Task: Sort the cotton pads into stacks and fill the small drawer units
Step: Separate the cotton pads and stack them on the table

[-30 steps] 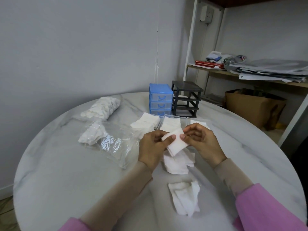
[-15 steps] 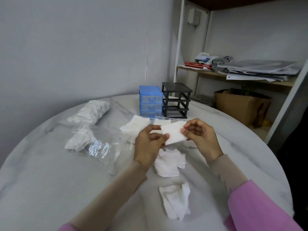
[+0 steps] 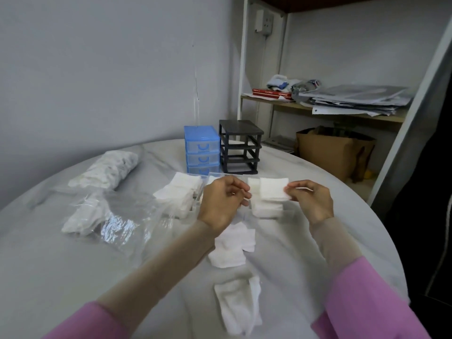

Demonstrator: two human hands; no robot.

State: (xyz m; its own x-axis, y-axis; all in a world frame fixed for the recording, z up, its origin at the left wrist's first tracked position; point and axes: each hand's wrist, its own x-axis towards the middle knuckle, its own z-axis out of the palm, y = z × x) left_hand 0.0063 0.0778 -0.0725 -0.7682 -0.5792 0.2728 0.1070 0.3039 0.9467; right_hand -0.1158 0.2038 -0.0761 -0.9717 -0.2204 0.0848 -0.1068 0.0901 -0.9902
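My right hand [image 3: 310, 201] pinches one white square cotton pad [image 3: 272, 190] by its right edge, over a stack of pads in a clear drawer [image 3: 267, 211]. My left hand [image 3: 222, 204] hangs just left of that pad, fingers loosely curled, with nothing visibly in it. Another pile of pads [image 3: 181, 192] lies to its left. Loose pads lie nearer me, one heap at mid-table [image 3: 232, 245] and one close to my body [image 3: 241, 304]. The blue drawer unit [image 3: 201, 148] and the black frame without drawers [image 3: 241, 148] stand at the far edge.
A crumpled clear plastic bag [image 3: 122, 223] with some pads lies on the left of the round marble table [image 3: 49, 265]. A full bag of pads [image 3: 107, 167] lies behind it. A shelf with papers [image 3: 354, 99] and a cardboard box [image 3: 335, 152] stand at the right.
The pad went from both hands to my right hand alone and moved right, over the clear drawer. My left hand has let go of it. My view has shifted.
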